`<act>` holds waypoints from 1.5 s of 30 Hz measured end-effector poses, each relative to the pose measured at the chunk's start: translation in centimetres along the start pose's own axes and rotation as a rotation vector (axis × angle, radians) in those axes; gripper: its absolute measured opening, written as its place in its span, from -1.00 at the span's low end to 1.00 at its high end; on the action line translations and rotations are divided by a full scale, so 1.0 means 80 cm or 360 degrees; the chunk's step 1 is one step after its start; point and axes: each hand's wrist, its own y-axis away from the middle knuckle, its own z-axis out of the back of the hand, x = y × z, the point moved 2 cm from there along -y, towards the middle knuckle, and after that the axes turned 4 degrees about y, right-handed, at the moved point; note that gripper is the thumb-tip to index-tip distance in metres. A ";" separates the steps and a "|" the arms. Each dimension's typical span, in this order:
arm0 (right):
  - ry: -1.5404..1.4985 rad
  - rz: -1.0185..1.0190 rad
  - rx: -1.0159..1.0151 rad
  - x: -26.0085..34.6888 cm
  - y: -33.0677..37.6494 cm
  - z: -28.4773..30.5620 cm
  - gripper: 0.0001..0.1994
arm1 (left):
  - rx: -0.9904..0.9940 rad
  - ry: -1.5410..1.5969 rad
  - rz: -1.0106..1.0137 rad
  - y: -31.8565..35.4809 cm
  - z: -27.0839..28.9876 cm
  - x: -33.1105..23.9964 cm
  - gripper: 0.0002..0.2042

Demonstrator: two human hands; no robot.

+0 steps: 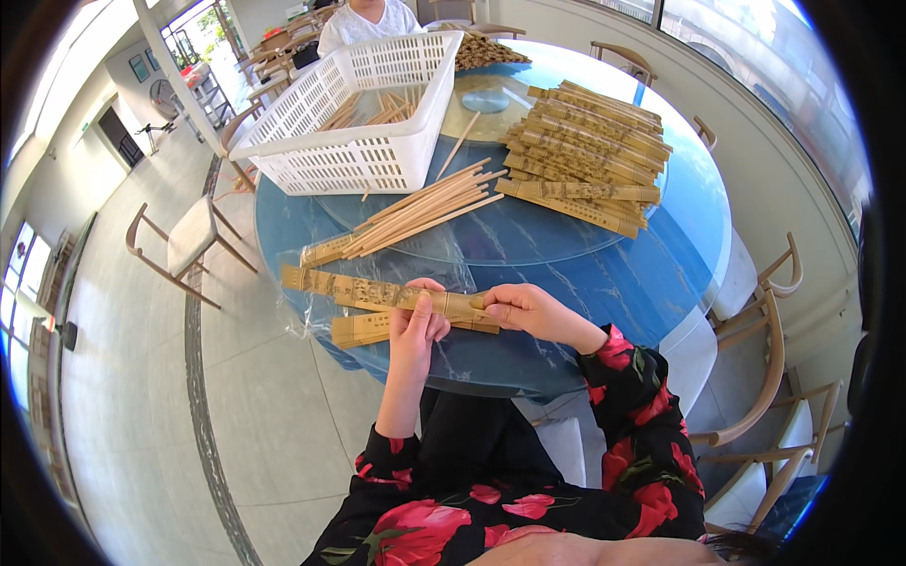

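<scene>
A long brown paper chopstick sleeve (354,287) with dark printing lies across my hands near the table's front edge. My left hand (420,321) is closed around its middle, thumb on top. At the sleeve's right end, my right hand (533,311) pinches with thumb and fingertips; whether a chopstick is inside I cannot tell. More flat sleeves (360,330) lie on the table beneath and beside my left hand. Just beyond them is a loose bunch of bare wooden chopsticks (429,215), their near ends over another sleeve (326,251).
A white slotted plastic basket (359,162) with loose chopsticks stands at the far left. Stacked paper sleeves (590,141) sit at the right, and a brown heap (486,52) lies farther back. Clear plastic film (293,307) hangs at the left edge. A person in white (368,24) sits opposite.
</scene>
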 end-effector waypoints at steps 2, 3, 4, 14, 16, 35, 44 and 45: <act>-0.0258 0.0034 0.0088 0.001 0.004 0.006 -0.75 | -0.0065 0.0146 0.0000 0.001 0.006 0.001 -0.76; -0.0388 0.0049 0.0134 0.002 0.004 0.008 -0.72 | -0.0091 0.0196 0.0005 0.001 0.007 -0.001 -0.77; -0.0431 0.0073 0.0161 0.005 0.003 0.009 -0.69 | -0.0102 0.0202 0.0020 0.001 0.009 -0.003 -0.77; -0.0848 0.0113 0.0239 0.010 0.008 0.006 -0.55 | -0.0070 0.0260 0.0065 0.001 0.000 -0.011 -0.71; -0.0966 0.0082 0.0257 0.009 0.009 0.008 -0.53 | -0.0076 0.0269 0.0070 0.002 -0.001 -0.012 -0.70; 0.0253 0.0494 -0.0335 0.008 -0.020 -0.004 -0.73 | 0.0095 0.0412 0.0201 0.002 0.005 -0.005 -0.70; 0.2165 0.0628 -0.0914 -0.017 -0.115 0.059 -0.69 | 0.0001 0.0491 0.0009 0.001 0.009 -0.003 -0.70; 0.2195 0.0732 -0.0989 -0.017 -0.114 0.057 -0.71 | -0.0021 0.0487 -0.0005 0.001 0.009 -0.003 -0.70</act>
